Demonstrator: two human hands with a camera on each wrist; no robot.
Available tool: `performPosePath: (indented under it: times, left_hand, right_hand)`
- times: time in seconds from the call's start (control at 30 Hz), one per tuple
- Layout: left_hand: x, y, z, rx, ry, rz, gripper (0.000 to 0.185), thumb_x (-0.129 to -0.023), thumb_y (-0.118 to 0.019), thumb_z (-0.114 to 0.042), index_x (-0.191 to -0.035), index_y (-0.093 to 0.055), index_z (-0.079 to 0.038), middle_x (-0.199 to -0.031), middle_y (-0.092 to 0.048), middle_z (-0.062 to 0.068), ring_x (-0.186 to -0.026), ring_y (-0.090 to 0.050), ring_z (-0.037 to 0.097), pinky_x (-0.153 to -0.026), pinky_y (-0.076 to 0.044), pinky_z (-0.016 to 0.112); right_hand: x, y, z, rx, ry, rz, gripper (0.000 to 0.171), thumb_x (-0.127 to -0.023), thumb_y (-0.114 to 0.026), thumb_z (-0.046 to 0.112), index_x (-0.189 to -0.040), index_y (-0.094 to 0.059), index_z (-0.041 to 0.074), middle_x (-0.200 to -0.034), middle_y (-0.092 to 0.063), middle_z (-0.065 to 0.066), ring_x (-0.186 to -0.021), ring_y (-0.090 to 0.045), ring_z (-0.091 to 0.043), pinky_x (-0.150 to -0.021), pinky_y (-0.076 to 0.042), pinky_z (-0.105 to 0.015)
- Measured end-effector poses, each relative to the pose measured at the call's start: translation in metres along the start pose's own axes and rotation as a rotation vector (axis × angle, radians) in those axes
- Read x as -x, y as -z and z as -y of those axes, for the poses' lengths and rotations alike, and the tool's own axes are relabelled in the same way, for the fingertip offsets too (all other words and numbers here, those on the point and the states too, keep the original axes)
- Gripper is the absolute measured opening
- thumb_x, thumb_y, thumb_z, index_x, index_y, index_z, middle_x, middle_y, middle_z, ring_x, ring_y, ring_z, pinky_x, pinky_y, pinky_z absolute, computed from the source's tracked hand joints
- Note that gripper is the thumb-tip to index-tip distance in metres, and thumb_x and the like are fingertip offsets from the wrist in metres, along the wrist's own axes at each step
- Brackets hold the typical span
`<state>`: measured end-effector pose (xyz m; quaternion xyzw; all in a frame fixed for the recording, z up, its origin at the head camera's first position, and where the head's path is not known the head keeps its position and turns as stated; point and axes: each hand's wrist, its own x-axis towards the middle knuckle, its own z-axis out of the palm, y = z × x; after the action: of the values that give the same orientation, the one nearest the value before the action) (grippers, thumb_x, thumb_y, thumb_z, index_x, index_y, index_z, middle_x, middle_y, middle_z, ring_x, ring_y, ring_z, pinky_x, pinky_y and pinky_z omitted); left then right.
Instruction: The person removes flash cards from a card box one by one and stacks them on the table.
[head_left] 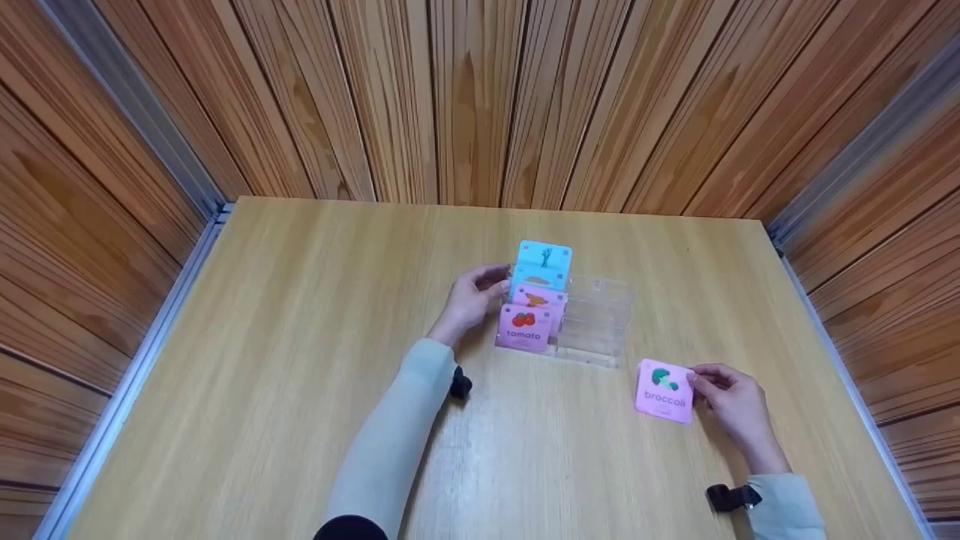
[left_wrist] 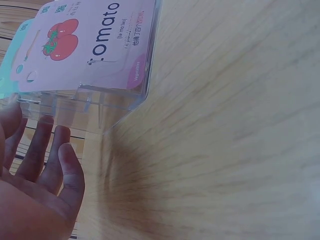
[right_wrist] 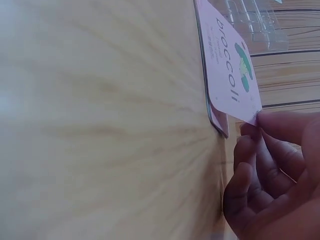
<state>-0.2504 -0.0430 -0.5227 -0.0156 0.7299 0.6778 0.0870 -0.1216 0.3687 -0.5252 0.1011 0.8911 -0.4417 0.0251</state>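
Note:
A clear tiered card stand point(head_left: 596, 322) sits mid-table and holds a pink tomato card point(head_left: 524, 329), a pink card point(head_left: 537, 299) behind it and two blue cards point(head_left: 544, 257) at the back. My left hand point(head_left: 474, 296) rests with relaxed fingers against the stand's left side, its fingers point(left_wrist: 45, 150) straight beside the clear plastic point(left_wrist: 95, 107). My right hand point(head_left: 724, 394) pinches the right edge of a pink broccoli card point(head_left: 664, 391), lifting it off a small pile; the thumb and fingertips point(right_wrist: 260, 131) grip the card's corner point(right_wrist: 232, 75).
The wooden table point(head_left: 300, 337) is bounded by wood-panelled walls on three sides with metal edging. The right half of the stand holds no cards.

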Motion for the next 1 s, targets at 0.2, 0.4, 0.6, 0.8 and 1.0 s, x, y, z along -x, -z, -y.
performPosePath:
  times: [0.2, 0.4, 0.6, 0.8, 1.0]
  left_hand:
    - [-0.0008, 0.0004, 0.0005, 0.000, 0.002, -0.002, 0.033, -0.096, -0.068, -0.022, -0.129, -0.065, -0.029, -0.122, -0.063, -0.010, -0.118, -0.056, 0.012, -0.102, -0.045, 0.034]
    - [-0.0013, -0.0004, 0.0000, -0.008, -0.019, -0.002, 0.034, -0.096, -0.068, -0.020, -0.129, -0.065, -0.026, -0.121, -0.064, -0.009, -0.116, -0.057, 0.011, -0.102, -0.045, 0.033]
    - [-0.0019, 0.0000, -0.0022, 0.004, -0.002, 0.002, 0.033, -0.096, -0.068, -0.021, -0.128, -0.066, -0.027, -0.120, -0.064, -0.010, -0.116, -0.057, 0.011, -0.102, -0.045, 0.033]
    - [-0.0021, -0.0003, -0.0023, 0.002, 0.007, -0.001, 0.033, -0.096, -0.068, -0.022, -0.129, -0.065, -0.028, -0.121, -0.063, -0.010, -0.117, -0.057, 0.011, -0.103, -0.044, 0.034]
    - [-0.0009, -0.0007, -0.0022, 0.000, 0.022, 0.003, 0.033, -0.097, -0.067, -0.023, -0.129, -0.065, -0.031, -0.121, -0.063, -0.011, -0.117, -0.056, 0.011, -0.103, -0.044, 0.035]
  right_hand:
    - [-0.0013, 0.0031, 0.0004, 0.046, 0.010, 0.021, 0.033, -0.102, -0.059, 0.023, -0.123, -0.064, -0.002, -0.103, -0.064, -0.016, -0.081, -0.057, -0.020, -0.060, -0.049, -0.023]
    - [-0.0040, 0.0035, 0.0024, 0.072, 0.024, 0.007, 0.034, -0.101, -0.061, 0.022, -0.122, -0.065, -0.003, -0.099, -0.065, -0.015, -0.078, -0.056, -0.016, -0.058, -0.047, -0.021]
    - [-0.0045, 0.0034, 0.0022, 0.093, 0.022, 0.009, 0.032, -0.101, -0.061, 0.021, -0.122, -0.066, -0.002, -0.101, -0.064, -0.015, -0.079, -0.055, -0.018, -0.058, -0.046, -0.021]
    - [-0.0047, 0.0022, 0.0039, 0.102, -0.004, 0.017, 0.032, -0.102, -0.059, 0.021, -0.122, -0.065, -0.003, -0.102, -0.064, -0.015, -0.083, -0.054, -0.021, -0.060, -0.046, -0.022]
    - [-0.0039, 0.0009, 0.0053, 0.080, -0.051, 0.028, 0.033, -0.102, -0.058, 0.021, -0.124, -0.064, -0.003, -0.106, -0.064, -0.016, -0.087, -0.055, -0.023, -0.060, -0.046, -0.022]
